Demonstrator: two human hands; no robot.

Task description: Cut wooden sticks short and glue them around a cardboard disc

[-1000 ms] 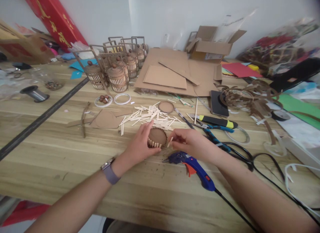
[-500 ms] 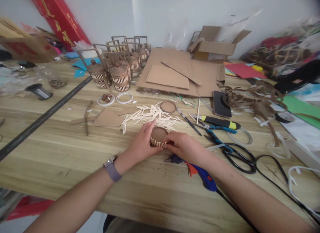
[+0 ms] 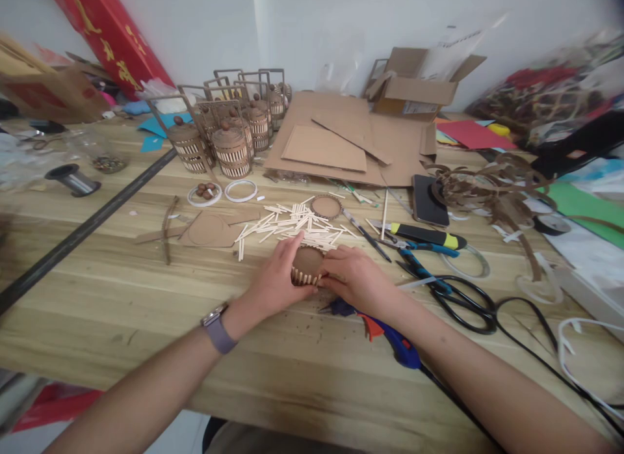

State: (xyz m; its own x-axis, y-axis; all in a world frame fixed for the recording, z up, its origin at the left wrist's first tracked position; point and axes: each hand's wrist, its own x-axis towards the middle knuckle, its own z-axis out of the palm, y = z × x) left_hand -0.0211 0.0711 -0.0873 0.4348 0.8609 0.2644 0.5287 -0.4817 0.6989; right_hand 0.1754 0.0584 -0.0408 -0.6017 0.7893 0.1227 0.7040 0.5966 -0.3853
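A small round cardboard basket base (image 3: 308,259) with short pale sticks standing along its near rim is gripped at its left side by my left hand (image 3: 275,268). My right hand (image 3: 348,272) pinches at the base's right front edge, where the fingertips hide most of what they grip. Just beyond lies a loose pile of short wooden sticks (image 3: 297,223). A second round cardboard piece (image 3: 326,207) with a dark rim rests behind the pile. Under my right forearm lies a blue glue gun (image 3: 402,350) with an orange trigger.
Finished lidded baskets (image 3: 231,151) with handles stand at the back left, beside cardboard sheets (image 3: 324,148). To the right lie a utility knife (image 3: 426,236), black-handled scissors (image 3: 463,304), a phone (image 3: 430,200) and coiled brown strips (image 3: 480,187). A dark metal strip (image 3: 92,226) crosses the left side.
Hardly anything differs. My right fingers have shifted slightly at the base's edge, while my left hand keeps its hold. The whole view has moved a little.
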